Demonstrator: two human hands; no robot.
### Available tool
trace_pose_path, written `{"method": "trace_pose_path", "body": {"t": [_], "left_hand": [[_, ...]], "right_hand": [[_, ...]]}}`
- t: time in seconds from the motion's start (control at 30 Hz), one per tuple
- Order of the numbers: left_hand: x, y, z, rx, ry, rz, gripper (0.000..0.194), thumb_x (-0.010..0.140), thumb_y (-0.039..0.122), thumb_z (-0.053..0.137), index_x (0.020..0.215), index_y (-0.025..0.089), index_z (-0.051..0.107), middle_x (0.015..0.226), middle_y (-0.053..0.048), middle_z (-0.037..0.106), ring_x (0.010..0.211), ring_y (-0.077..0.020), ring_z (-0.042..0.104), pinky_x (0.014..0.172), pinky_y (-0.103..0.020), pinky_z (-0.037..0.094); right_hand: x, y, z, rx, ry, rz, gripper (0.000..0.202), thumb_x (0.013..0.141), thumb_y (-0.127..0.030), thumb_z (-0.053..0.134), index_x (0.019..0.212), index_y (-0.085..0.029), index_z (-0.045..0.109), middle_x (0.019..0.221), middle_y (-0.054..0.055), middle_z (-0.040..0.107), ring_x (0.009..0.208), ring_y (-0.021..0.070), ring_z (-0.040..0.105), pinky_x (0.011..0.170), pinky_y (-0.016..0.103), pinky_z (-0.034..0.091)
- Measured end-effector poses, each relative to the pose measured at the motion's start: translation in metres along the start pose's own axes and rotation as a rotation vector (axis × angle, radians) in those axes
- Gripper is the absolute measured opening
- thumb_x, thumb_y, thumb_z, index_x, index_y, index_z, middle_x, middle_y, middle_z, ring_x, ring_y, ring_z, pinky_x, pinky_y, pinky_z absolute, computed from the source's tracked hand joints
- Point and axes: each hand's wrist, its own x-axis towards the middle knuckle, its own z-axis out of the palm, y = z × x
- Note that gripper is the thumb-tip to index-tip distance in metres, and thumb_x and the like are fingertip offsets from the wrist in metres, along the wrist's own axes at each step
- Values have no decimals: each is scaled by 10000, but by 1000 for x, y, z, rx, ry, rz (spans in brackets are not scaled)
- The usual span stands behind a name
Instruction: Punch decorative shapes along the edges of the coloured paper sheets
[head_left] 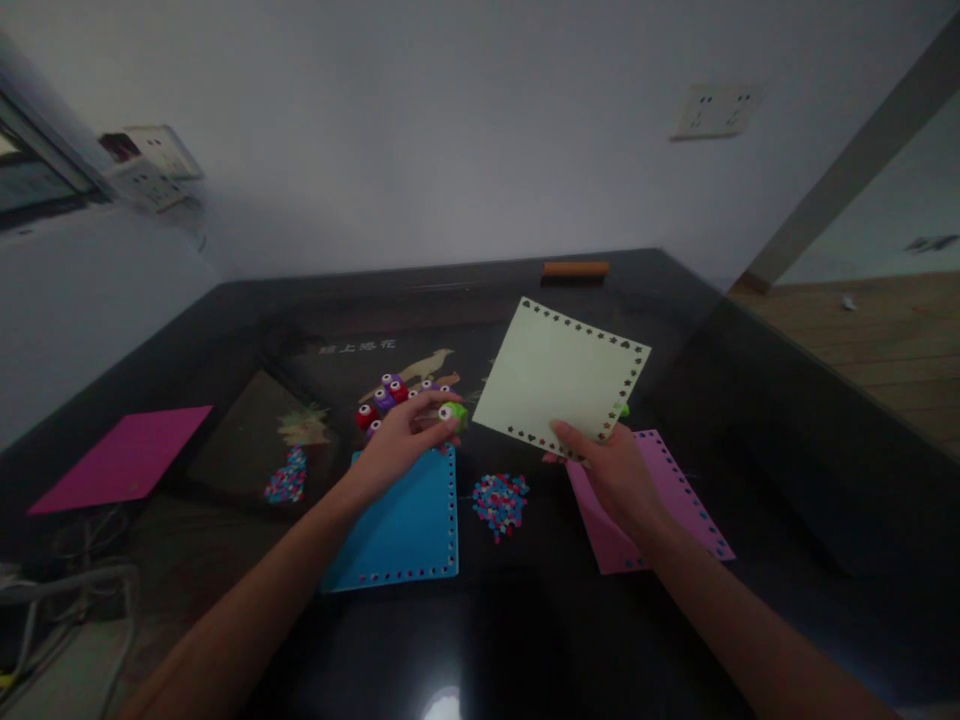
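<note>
Beyond blue card point(412, 525), pinches green puncher point(454, 413) in left hand point(409, 432) and, in right hand point(611, 465), pale card point(559, 375), seemingly punched except one edge.

Before you: one wall point(420, 140), pale, plain, bearing a white socket plate point(718, 110) to your right. At your left: one window point(37, 183), dark-framed; more sockets point(161, 150) near the corner. Below you: one table point(750, 420), black, glossy, glare point(442, 706) at its near side. Far right: floor point(862, 345), planked, wood-toned, by a slanting grey band point(855, 150). Light: dim.
</note>
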Motion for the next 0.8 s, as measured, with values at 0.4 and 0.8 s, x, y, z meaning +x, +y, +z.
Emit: {"method": "trace_pose_path", "body": {"t": [0.4, 0.8], "left_hand": [[-20, -5, 35, -335, -181, -110, 316, 806, 295, 653, 1095, 202, 567, 959, -40, 637, 786, -150, 642, 734, -290, 498], [-21, -3, 37, -276, -116, -110, 281, 751, 304, 697, 990, 177, 622, 1000, -57, 655, 798, -170, 650, 802, -342, 513]], "right_hand": [[-4, -2, 4, -121, 94, -54, 496, 627, -262, 762, 1093, -133, 656, 950, 103, 731, 863, 277, 680, 805, 447, 560], [-10, -4, 6, -209, 92, -123, 517, 640, -281, 747, 1127, -144, 637, 949, 103, 731, 877, 285, 682, 801, 433, 569]]}}
